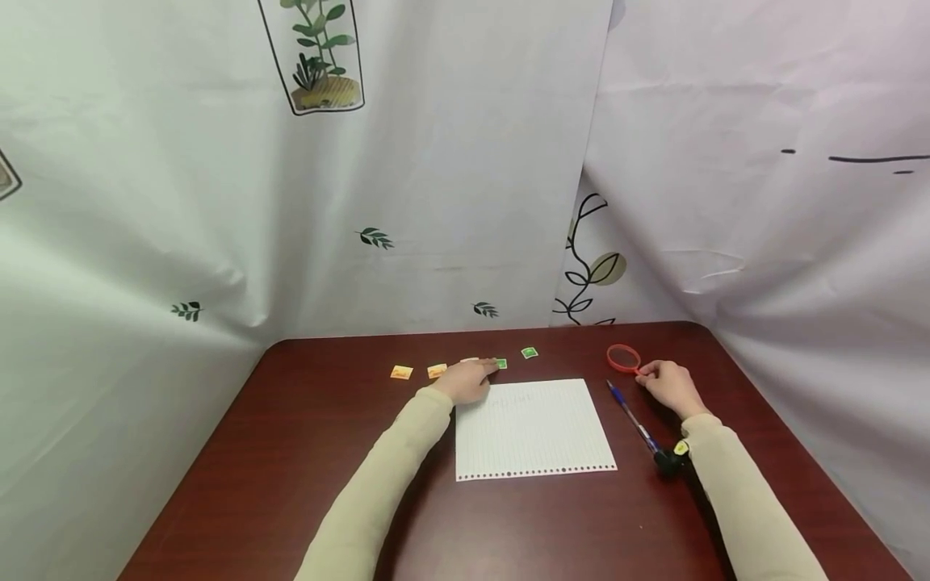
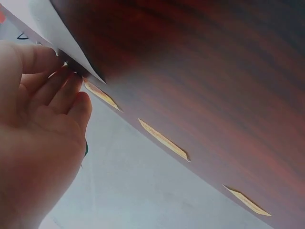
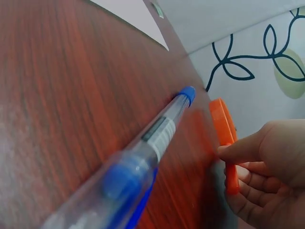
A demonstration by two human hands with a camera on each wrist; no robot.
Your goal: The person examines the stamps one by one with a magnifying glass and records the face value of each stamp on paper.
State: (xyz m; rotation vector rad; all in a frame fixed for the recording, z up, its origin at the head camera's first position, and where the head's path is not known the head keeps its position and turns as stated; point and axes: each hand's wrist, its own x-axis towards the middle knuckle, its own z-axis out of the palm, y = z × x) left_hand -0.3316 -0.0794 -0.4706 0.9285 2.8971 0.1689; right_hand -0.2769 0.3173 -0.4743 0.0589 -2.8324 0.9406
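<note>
A red-orange magnifying glass is at the right back of the table, its handle pinched between the thumb and fingers of my right hand. In the right wrist view the magnifying glass is seen edge-on, tilted up. My left hand reaches over the paper's far left corner. Its fingertips touch or hover by a green stamp-like piece; which, I cannot tell. It partly covers another small piece. Lined paper with faint writing lies below. A blue pen lies left of my right hand.
Two orange stamp-like pieces, a left one and a nearer one, lie left of my left hand. Another green piece lies farther back. A dark object sits by my right wrist. White printed fabric hangs behind the table.
</note>
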